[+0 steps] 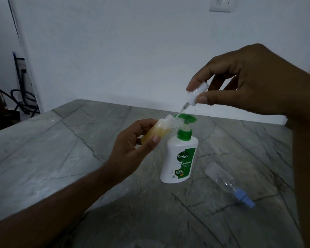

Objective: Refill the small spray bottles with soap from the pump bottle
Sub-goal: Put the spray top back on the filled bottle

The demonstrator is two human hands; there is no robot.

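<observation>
Grey stone tabletop (61,158) is carrying the pump bottle (179,158) at the middle. Left hand (132,149) is gripping one small spray bottle (157,130), part full of yellow soap. Right hand (249,81), at one o'clock, is pinching its white sprayer top (197,93), so closing looks next. Another spray bottle (222,179) is lying empty at four o'clock, waiting.

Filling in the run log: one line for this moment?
left hand: holds uncapped amber-filled small bottle | right hand: pinches white spray cap, tube entering neck | clear blue-capped bottle: lying on table
</observation>
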